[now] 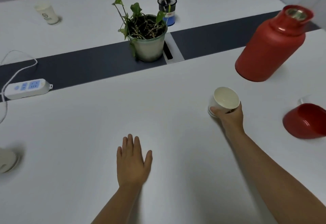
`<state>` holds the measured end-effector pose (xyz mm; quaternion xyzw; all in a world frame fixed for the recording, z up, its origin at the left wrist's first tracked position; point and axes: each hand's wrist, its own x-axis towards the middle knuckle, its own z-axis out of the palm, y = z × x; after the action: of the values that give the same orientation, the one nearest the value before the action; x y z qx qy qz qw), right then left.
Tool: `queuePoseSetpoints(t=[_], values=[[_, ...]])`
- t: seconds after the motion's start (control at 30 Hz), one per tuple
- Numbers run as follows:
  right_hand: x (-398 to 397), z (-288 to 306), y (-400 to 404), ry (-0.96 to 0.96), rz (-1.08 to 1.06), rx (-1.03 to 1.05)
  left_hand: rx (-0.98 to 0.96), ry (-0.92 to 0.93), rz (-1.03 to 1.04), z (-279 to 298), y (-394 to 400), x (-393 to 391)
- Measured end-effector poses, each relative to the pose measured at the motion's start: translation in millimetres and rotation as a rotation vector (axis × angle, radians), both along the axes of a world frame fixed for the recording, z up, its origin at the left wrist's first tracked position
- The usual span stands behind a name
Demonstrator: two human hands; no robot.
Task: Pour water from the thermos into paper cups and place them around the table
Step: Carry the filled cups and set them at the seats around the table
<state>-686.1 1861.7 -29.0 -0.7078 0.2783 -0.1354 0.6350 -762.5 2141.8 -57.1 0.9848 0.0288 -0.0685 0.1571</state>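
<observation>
White counter (88,126) fills the view, a dark strip running across its middle, and on the right stands the red thermos (269,47), lid off, metal mouth showing, well apart from both hands. Its red cap (307,121) lies upturned near the right edge. Mid-strip sits a potted plant (146,36), a pen holder (167,10) behind it, a power strip (28,88) off to the left. One printed paper cup (47,14) already stands on the far side, and something pale and blurred sits at the left edge, too smeared to name.

Now the action: the right hand (229,116) reaches forward, arm stretched, fingers curled round a white paper cup (224,100) tilted toward the camera, and it looks empty. Looks like the fetch-a-cup step, pouring not yet begun. Next up, I'd say: set that cup upright near the thermos, then grasp the flask. The left hand (132,160) hovers low or rests flat on the counter, fingers straight and together, holding nothing.
</observation>
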Motion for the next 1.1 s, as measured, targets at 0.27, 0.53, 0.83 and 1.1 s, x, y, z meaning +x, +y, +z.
queuePoseSetpoints(t=[0.27,0.53,0.83,1.1], values=[[25.8,-12.0,-6.6,-0.045,-0.044,-0.031,0.006,0.045,0.044,1.9,-2.7,2.3],[28.7,-11.6,-5.0,-0.029,-0.011,-0.069,-0.004,0.042,0.054,3.8,-2.8,2.3],[-16.7,-20.3,0.3,-0.051,0.048,-0.082,0.037,0.025,0.048,0.6,-3.3,2.3],[-126.3,3.5,26.1,0.150,0.221,-0.199,-0.253,-0.138,-0.063,18.0,-4.0,-14.7]])
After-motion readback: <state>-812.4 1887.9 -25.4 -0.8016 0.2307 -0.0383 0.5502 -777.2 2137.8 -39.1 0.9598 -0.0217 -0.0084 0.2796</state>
